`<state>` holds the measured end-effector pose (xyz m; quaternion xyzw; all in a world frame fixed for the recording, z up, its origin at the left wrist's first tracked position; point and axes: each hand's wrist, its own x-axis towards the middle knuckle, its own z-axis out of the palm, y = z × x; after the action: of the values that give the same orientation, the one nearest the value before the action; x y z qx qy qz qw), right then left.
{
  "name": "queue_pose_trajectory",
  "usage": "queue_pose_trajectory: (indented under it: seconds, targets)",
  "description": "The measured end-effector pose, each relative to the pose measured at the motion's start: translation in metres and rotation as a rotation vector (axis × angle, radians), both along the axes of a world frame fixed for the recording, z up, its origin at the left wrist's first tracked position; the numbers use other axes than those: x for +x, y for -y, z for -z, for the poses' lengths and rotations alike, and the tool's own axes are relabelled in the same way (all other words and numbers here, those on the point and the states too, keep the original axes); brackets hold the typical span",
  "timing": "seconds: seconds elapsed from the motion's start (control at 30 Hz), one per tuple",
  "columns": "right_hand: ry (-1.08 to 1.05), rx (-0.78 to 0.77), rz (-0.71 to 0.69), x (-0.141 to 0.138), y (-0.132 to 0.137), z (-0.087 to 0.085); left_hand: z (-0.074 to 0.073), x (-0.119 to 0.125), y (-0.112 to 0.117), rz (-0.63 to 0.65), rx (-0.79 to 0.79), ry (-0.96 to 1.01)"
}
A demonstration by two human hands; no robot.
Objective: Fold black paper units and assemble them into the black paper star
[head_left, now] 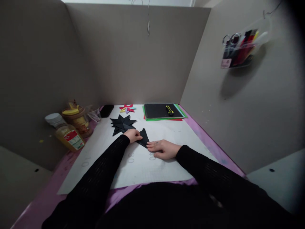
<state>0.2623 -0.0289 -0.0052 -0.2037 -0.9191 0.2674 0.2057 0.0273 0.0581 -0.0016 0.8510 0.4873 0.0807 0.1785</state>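
Observation:
A piece of folded black paper [144, 137] lies on the white sheet between my hands. My left hand [132, 135] is closed at its left side, fingertips curled onto it. My right hand [165, 149] lies flat, fingers stretched out, the tips touching the paper's lower right corner. Beyond my left hand sits a cluster of pointed black folded-paper pieces [121, 122], overlapping like a star; my left hand partly covers its lower right side.
Farther back are a small multicoloured paper star [127, 109], a black phone [107, 111] and stacked coloured paper [154, 111] with a yellow-black cutter [169, 110] on top. A bottle [71, 136] and a tub [77, 119] stand left. A clear holder [240, 51] hangs on the right partition.

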Motion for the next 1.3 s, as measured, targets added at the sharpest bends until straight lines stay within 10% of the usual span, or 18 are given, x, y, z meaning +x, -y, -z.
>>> queue_pose_trajectory:
  seconds: [0.23,0.73,1.3]
  targets:
    - [-0.052,-0.188,0.063,0.008,0.000,-0.007,-0.001,-0.005,0.004,0.031,-0.043,0.061]
    - [0.005,-0.015,0.037,0.004,0.002,-0.005,0.003,-0.006,0.004,0.016,-0.032,0.098]
    - [0.043,0.230,0.478,-0.016,0.001,0.001,-0.012,-0.018,0.025,0.039,-0.105,0.182]
